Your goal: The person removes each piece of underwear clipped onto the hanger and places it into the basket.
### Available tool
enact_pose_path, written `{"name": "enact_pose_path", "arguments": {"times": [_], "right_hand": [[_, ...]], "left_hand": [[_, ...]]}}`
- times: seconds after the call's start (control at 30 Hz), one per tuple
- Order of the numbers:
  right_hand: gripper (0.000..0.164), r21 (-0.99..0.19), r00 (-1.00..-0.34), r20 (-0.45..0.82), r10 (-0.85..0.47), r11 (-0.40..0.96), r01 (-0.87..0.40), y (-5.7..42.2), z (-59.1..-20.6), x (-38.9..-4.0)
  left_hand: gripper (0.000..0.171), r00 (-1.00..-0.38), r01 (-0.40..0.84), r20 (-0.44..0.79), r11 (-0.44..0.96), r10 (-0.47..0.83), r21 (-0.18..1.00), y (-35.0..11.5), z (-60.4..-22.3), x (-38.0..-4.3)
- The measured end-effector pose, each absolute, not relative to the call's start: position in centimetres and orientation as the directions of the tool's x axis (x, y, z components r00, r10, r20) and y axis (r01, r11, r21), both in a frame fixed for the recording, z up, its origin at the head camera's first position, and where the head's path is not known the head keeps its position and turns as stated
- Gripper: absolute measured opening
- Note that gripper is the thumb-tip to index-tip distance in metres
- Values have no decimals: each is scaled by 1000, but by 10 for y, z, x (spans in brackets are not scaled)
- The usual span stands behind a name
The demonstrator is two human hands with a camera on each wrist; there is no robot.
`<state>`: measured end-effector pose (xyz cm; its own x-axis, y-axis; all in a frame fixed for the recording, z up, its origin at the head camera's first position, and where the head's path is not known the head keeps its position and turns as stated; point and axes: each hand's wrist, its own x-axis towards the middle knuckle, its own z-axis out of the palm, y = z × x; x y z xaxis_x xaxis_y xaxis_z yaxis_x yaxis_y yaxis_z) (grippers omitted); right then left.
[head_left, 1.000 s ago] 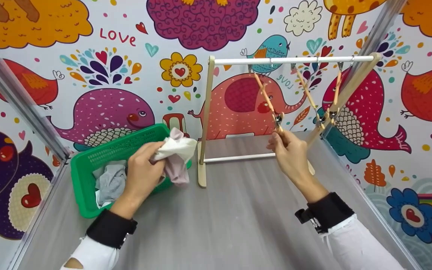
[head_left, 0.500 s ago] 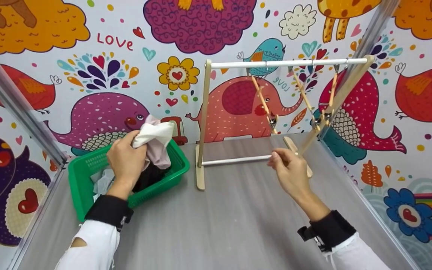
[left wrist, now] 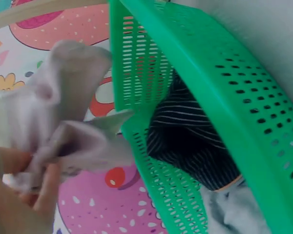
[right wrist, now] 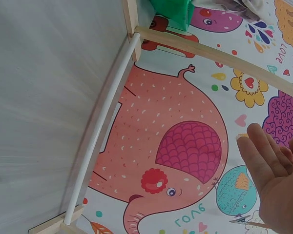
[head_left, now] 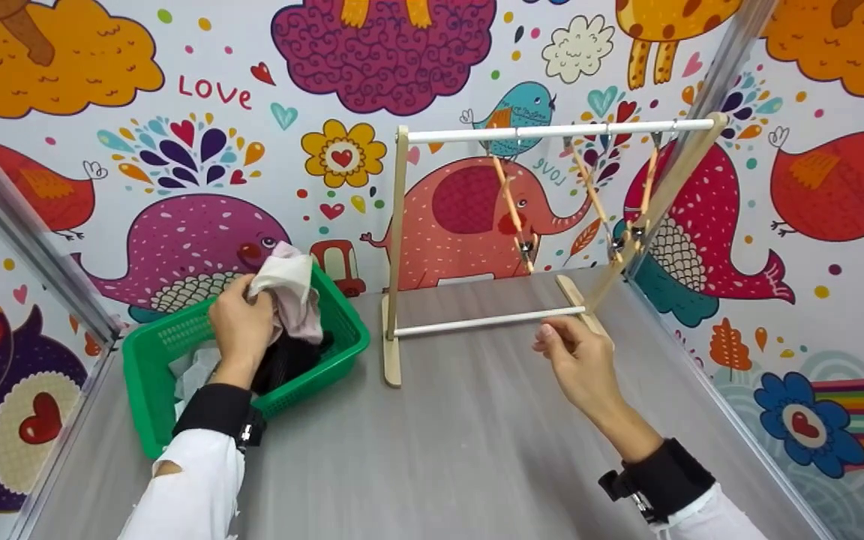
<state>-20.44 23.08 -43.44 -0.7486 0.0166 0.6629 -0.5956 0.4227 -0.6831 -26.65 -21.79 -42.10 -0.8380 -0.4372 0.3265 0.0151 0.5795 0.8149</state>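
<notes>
My left hand (head_left: 241,326) holds a crumpled pale pink and cream cloth, perhaps a sock (head_left: 293,289), above the green basket (head_left: 132,390). In the left wrist view, thumb and fingers pinch a bunched fold of it. Inside the basket lie a black cloth with thin white stripes (left wrist: 185,131) and a light grey cloth (left wrist: 234,209). My right hand (head_left: 582,367) hovers in front of the rack's lower white bar (head_left: 488,322), fingers loosely bent and nothing held. Wooden clip hangers (head_left: 508,195) hang from the rack's top bar (head_left: 462,136), away from both hands.
The rack's left wooden foot (head_left: 391,360) stands right of the basket on the grey tabletop (head_left: 432,450). Behind rises a wall printed with cartoon animals. Metal frame posts (head_left: 42,232) stand at the corners.
My right hand has let go of the nearest hanger's lower end and dropped slightly. My left hand has carried the cloth leftward over the basket. The head view has shifted a little.
</notes>
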Motion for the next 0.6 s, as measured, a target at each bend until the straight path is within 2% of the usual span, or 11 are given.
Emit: {"name": "enact_pose_path", "arguments": {"times": [0.1,0.2,0.6], "right_hand": [[7,-676,-748,663,-1,427,-600,232,-437,-204],[7,-670,-745,667,-12,427,-607,234,-439,-203],[8,-608,-711,701,-55,475,-636,240,-441,-198]], "left_hand": [[49,-893,-22,236,562,-382,827,-222,-426,-262],[54,-920,-35,193,561,-342,827,-224,-430,-258],[51,-918,46,274,611,-286,790,-220,-434,-229]]}}
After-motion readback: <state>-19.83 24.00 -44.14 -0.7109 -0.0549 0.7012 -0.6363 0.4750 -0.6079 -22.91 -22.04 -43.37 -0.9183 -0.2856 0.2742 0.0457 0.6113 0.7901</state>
